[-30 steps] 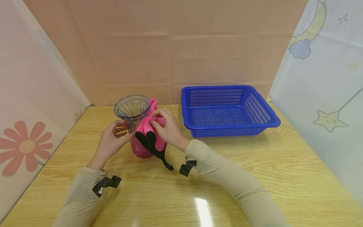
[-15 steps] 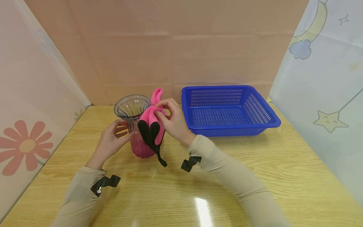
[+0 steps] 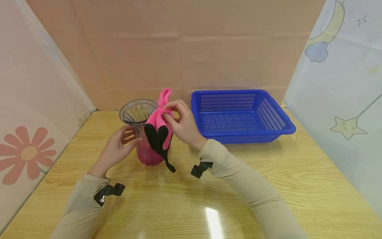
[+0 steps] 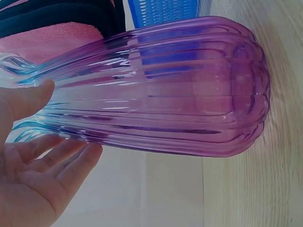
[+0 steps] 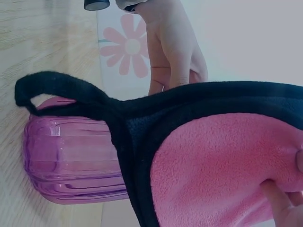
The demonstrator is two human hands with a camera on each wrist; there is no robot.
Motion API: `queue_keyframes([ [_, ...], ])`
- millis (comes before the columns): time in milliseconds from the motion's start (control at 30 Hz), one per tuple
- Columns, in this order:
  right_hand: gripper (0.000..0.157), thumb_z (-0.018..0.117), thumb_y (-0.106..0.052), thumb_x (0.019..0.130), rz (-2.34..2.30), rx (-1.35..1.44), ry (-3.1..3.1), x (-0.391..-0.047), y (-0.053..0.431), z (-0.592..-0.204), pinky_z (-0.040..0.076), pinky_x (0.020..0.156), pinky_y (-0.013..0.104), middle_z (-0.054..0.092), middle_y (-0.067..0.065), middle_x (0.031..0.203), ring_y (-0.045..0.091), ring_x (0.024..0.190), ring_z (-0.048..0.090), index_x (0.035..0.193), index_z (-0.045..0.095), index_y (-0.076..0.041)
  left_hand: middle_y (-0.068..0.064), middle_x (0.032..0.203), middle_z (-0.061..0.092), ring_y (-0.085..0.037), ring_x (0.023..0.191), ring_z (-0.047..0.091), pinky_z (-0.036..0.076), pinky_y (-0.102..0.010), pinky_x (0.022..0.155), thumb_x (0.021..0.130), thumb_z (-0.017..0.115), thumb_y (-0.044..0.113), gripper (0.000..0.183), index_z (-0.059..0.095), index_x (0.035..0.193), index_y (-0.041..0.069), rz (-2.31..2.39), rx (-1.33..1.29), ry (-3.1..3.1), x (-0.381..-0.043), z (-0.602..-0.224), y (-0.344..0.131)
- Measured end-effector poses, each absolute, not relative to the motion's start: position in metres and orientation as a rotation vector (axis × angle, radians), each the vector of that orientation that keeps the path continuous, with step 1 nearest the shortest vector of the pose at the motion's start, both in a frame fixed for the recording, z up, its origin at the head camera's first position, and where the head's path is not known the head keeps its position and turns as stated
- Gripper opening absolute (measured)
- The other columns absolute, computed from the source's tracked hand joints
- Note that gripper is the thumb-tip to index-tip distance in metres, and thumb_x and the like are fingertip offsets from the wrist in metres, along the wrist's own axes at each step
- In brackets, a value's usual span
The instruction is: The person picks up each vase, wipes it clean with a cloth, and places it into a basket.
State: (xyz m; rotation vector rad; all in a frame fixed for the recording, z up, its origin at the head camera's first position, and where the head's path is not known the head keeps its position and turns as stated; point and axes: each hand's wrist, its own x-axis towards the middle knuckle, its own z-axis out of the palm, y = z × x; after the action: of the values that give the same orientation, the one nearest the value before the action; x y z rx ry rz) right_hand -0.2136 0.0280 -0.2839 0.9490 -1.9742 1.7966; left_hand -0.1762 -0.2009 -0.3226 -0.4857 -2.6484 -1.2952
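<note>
A ribbed glass vase, clear blue at its flared rim and purple-pink lower down, stands upright on the table. My left hand steadies it at the neck; in the left wrist view the thumb and fingers lie on opposite sides of the glass. Just right of the vase, my right hand pinches a pink plush cloth with black edging. The bunched cloth hangs against the vase's right side and hides part of it. Its black loop dangles lowest.
A blue slotted plastic basket sits at the back right of the wooden table. A peach backdrop rises behind, with printed sheets at both sides.
My right hand has moved up and slightly right, lifting the cloth so its top fold rises above the vase rim. The left hand and vase have stayed almost in place.
</note>
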Motion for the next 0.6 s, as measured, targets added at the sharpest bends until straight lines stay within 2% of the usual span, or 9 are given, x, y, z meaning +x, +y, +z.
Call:
queue_keyframes([
  [367,0.016,0.059,0.006,0.086,1.816,0.928,-2.037,-0.216,0.028,-0.297,0.059,0.074,0.031,0.049,0.019,0.107,0.029,0.105,0.055,0.101,0.054,0.005,-0.027,0.134,0.046,-0.048,0.123,0.046,0.044,-0.054,0.097,0.088,0.061,0.005,0.052,0.039,0.135,-0.003,-1.296,-0.578,-2.655,-0.178,-0.322,-0.200],
  [600,0.015,0.060,0.004,0.086,1.766,0.920,-2.112,-0.216,0.026,-0.309,0.057,0.083,0.031,0.051,0.018,0.106,0.028,0.106,0.055,0.100,0.055,0.004,-0.027,0.135,0.046,-0.047,0.123,0.046,0.043,-0.053,0.098,0.090,0.059,0.006,0.051,0.040,0.136,-0.003,-1.291,-0.589,-2.651,-0.178,-0.324,-0.198],
])
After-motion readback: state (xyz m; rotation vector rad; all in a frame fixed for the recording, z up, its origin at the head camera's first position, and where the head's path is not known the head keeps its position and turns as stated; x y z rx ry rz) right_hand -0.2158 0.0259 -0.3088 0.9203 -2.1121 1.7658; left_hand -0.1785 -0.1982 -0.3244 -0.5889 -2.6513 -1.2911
